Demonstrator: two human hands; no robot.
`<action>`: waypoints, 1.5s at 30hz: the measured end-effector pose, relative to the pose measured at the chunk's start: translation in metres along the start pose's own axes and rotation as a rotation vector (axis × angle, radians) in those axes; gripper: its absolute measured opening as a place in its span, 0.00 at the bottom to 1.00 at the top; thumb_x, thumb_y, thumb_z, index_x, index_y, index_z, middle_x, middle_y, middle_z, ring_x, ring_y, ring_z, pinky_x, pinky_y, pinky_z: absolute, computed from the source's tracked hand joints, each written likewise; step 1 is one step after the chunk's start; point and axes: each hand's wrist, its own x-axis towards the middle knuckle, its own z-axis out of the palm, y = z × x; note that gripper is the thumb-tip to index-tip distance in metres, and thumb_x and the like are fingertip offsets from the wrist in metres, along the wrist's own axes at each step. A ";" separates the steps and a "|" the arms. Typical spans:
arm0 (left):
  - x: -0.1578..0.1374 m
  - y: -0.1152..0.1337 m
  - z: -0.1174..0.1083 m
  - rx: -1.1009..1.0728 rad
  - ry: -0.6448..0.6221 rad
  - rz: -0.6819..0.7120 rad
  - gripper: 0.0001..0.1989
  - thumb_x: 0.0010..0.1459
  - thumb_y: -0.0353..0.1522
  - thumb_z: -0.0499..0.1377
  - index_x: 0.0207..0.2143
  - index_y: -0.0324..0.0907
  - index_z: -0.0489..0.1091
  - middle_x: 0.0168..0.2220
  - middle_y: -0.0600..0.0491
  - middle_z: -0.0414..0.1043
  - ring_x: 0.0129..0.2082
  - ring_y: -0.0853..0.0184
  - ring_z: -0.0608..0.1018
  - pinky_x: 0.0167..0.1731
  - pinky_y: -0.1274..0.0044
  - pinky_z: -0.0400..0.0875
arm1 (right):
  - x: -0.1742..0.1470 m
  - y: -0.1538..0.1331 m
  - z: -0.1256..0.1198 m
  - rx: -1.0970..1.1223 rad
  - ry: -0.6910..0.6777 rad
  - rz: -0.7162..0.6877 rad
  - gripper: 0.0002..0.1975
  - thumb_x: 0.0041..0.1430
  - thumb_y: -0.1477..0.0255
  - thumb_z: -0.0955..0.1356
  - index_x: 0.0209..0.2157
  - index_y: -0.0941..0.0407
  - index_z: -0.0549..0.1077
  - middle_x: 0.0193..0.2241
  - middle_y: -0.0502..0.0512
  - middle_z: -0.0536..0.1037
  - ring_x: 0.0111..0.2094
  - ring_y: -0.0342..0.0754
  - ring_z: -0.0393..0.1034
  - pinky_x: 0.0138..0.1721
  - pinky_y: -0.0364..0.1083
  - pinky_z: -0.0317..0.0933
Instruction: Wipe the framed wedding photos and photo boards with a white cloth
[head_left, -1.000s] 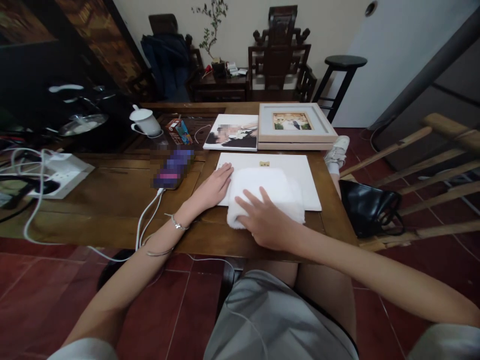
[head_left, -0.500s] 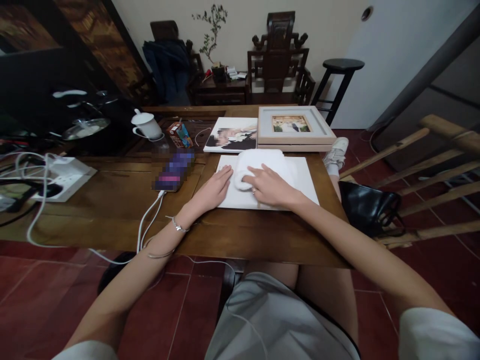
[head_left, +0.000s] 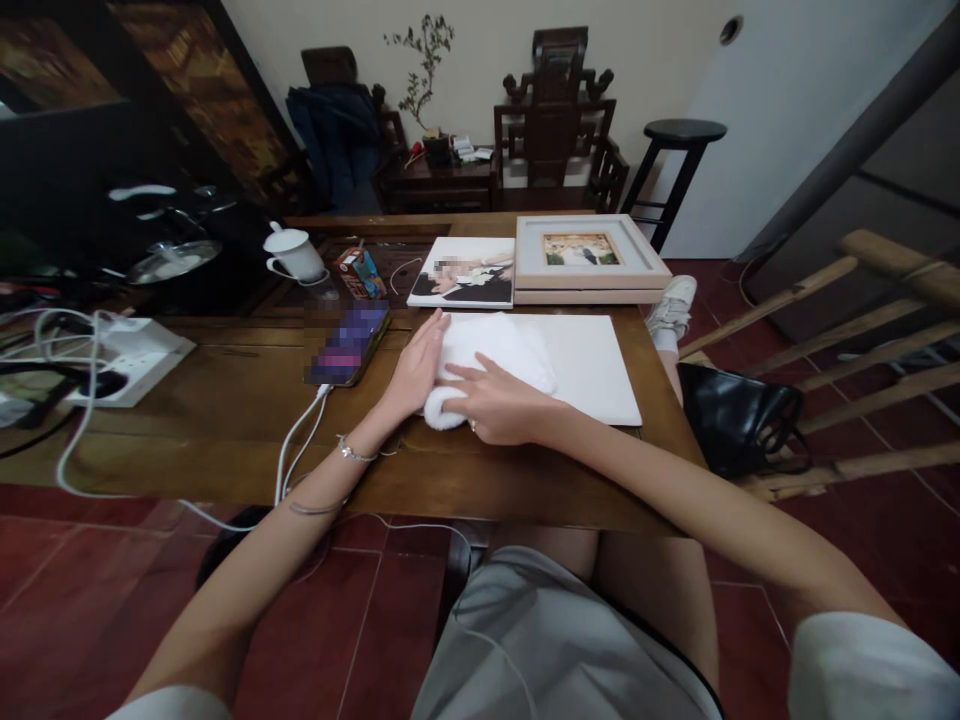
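Note:
A white fluffy towel (head_left: 495, 335) lies folded over the left part of a flat white board (head_left: 592, 370) on the wooden table. My right hand (head_left: 501, 402) presses on the towel's near side, with its fingers curled around a rolled edge at the board's near left corner. At the board's left edge my left hand (head_left: 421, 362) rests with its fingers stretched out together, beside the towel. The towel and my hands hide the board's left side.
Behind the board lie a photo print (head_left: 465, 275) and a framed picture (head_left: 589, 262). To the left are a phone (head_left: 349, 345) with a white cable, a small box (head_left: 358, 273), a lidded white cup (head_left: 294, 255) and a power strip (head_left: 142, 360). A black bag (head_left: 739, 415) hangs at the right.
My right hand has slid the towel left and towards me, to the board's near left corner. My left hand has shifted slightly left.

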 end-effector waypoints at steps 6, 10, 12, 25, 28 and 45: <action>0.000 -0.003 0.003 0.061 -0.019 -0.017 0.32 0.72 0.46 0.39 0.60 0.34 0.69 0.65 0.39 0.64 0.66 0.56 0.66 0.68 0.61 0.54 | -0.025 -0.014 -0.033 0.198 -0.116 -0.078 0.16 0.54 0.82 0.63 0.41 0.55 0.77 0.35 0.57 0.79 0.36 0.51 0.70 0.41 0.50 0.60; -0.003 -0.008 0.005 0.182 -0.111 0.011 0.28 0.71 0.42 0.43 0.60 0.32 0.67 0.67 0.37 0.61 0.67 0.55 0.65 0.67 0.60 0.55 | -0.036 0.002 -0.051 0.318 -0.147 0.019 0.17 0.52 0.82 0.60 0.38 0.54 0.77 0.27 0.53 0.75 0.27 0.46 0.61 0.30 0.45 0.53; -0.004 -0.011 0.005 0.236 -0.164 0.035 0.26 0.70 0.38 0.44 0.61 0.31 0.66 0.67 0.37 0.60 0.67 0.55 0.65 0.67 0.60 0.56 | -0.036 0.014 -0.052 0.307 -0.110 0.072 0.17 0.52 0.81 0.60 0.37 0.54 0.76 0.27 0.54 0.75 0.27 0.46 0.61 0.30 0.45 0.51; -0.004 0.002 0.001 0.344 -0.273 0.177 0.19 0.66 0.28 0.47 0.53 0.31 0.70 0.55 0.36 0.72 0.58 0.53 0.73 0.61 0.61 0.67 | 0.037 0.050 -0.029 0.238 0.147 0.450 0.18 0.58 0.79 0.59 0.45 0.59 0.75 0.42 0.65 0.79 0.41 0.55 0.69 0.39 0.48 0.55; -0.004 0.002 0.001 0.362 -0.283 0.172 0.19 0.66 0.28 0.47 0.53 0.31 0.70 0.53 0.36 0.73 0.57 0.53 0.74 0.60 0.61 0.68 | 0.057 0.056 -0.032 0.311 0.166 0.387 0.17 0.56 0.80 0.59 0.41 0.58 0.75 0.42 0.62 0.79 0.42 0.54 0.68 0.42 0.48 0.56; -0.007 -0.008 0.004 0.396 -0.309 0.143 0.25 0.69 0.33 0.45 0.62 0.30 0.64 0.66 0.36 0.61 0.68 0.54 0.62 0.68 0.59 0.55 | -0.055 0.107 -0.056 0.266 0.169 0.649 0.20 0.55 0.77 0.59 0.44 0.59 0.78 0.50 0.62 0.79 0.50 0.61 0.71 0.51 0.52 0.59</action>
